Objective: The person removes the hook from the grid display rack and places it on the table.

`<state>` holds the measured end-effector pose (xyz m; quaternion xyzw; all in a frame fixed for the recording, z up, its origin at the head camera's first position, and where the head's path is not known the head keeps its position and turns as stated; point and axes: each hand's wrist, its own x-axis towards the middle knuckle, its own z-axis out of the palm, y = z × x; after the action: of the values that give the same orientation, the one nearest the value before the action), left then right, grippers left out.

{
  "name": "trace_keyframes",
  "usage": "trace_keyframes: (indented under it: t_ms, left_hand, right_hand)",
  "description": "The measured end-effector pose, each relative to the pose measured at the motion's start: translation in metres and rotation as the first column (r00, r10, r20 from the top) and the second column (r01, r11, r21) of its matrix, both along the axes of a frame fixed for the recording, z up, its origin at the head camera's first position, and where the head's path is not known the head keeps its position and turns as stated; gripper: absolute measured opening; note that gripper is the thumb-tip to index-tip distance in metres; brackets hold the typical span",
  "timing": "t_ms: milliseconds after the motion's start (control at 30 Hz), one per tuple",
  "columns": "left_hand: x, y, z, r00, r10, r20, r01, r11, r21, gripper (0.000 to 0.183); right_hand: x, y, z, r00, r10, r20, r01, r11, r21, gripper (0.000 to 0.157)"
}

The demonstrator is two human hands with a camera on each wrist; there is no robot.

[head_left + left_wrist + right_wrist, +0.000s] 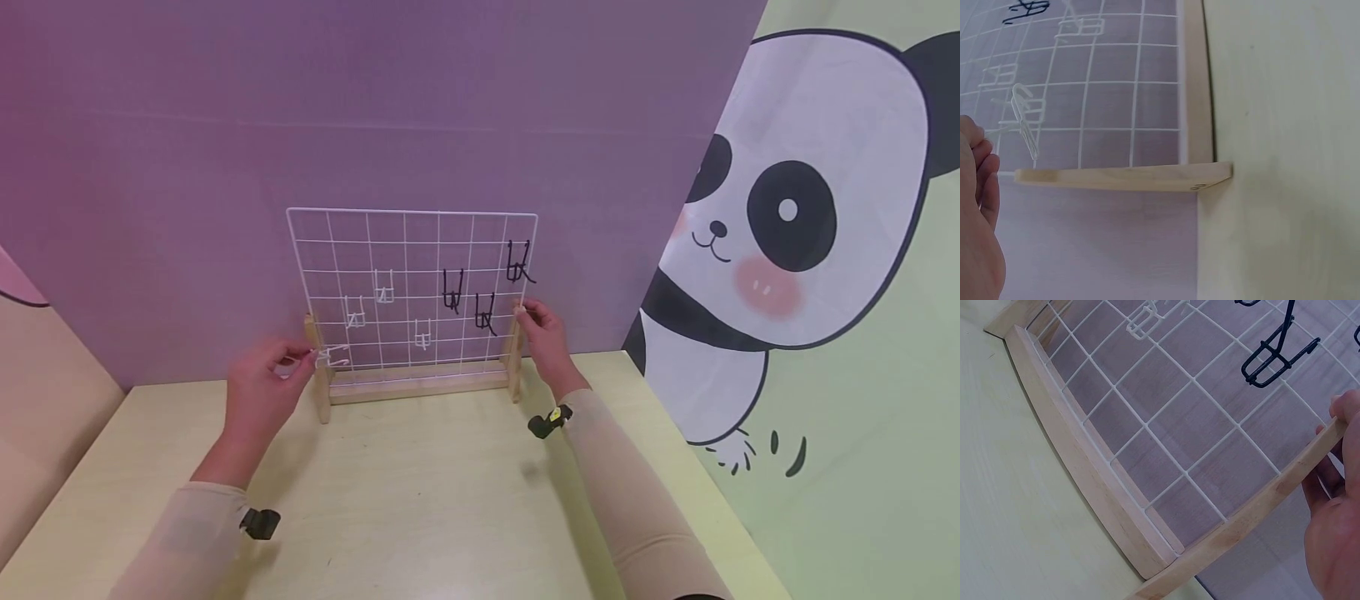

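A white wire grid rack stands upright in a wooden base. My left hand pinches a white wire hook by its stem, in front of the grid's lower left part. The hook's prongs point toward the grid. At the opposite side, my right hand grips the grid's edge at the top of the right wooden post. Three black hooks hang on the grid's right half, among them a lower one. Three other white hooks hang left of them, including an upper one.
The rack stands near the back of a pale wooden table, close to a purple backdrop. A wall with a painted panda rises on the right. The left wooden post is beside my left hand.
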<state>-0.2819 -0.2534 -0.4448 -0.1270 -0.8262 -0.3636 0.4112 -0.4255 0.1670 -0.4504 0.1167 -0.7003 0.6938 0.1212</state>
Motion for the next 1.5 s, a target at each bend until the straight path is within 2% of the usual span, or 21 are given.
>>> trace_keyframes:
  t_ms: [200, 367, 567, 767, 1000, 1133, 1367, 1500]
  left_hand:
    - [-0.001, 0.005, -0.011, 0.999, -0.021, 0.039, 0.023, 0.999, -0.046, 0.014]
    - [-0.002, 0.007, -0.021, 0.991, -0.009, 0.131, 0.023, 0.994, -0.105, 0.014]
    - [-0.001, 0.009, -0.029, 0.967, -0.008, 0.254, 0.052, 0.985, -0.167, 0.011]
    - [-0.001, 0.009, -0.034, 0.949, -0.002, 0.314, 0.071, 0.976, -0.207, 0.01]
    - [-0.005, 0.006, -0.039, 0.913, 0.001, 0.408, 0.1, 0.969, -0.227, 0.011]
    - [-0.009, 0.003, -0.044, 0.901, -0.013, 0.434, 0.136, 0.958, -0.254, 0.007]
    - [-0.013, 0.002, -0.053, 0.9, -0.032, 0.434, 0.175, 0.939, -0.295, 0.008]
    - [-0.016, 0.002, -0.055, 0.891, -0.022, 0.453, 0.194, 0.921, -0.337, 0.007]
  right_hand:
    - [0.001, -0.001, 0.001, 1.0, 0.003, 0.006, -0.003, 1.0, 0.01, 0.032]
    - [0.002, -0.001, 0.001, 1.0, 0.005, 0.001, -0.005, 1.0, 0.002, 0.032]
    - [0.002, 0.0, 0.001, 1.0, 0.001, -0.009, -0.001, 1.0, -0.001, 0.032]
    - [0.002, 0.0, 0.0, 1.0, 0.001, 0.001, -0.001, 1.0, 0.003, 0.032]
    - [0.001, 0.0, 0.001, 1.0, 0.011, 0.018, -0.011, 1.0, -0.004, 0.033]
    - [0.001, 0.0, 0.001, 1.0, 0.007, 0.019, -0.007, 1.0, -0.002, 0.034]
    - [0.002, -0.002, 0.002, 1.0, -0.005, 0.014, 0.005, 1.0, 0.006, 0.033]
    - [0.003, -0.001, 0.003, 1.0, -0.013, 0.024, 0.013, 1.0, 0.015, 0.032]
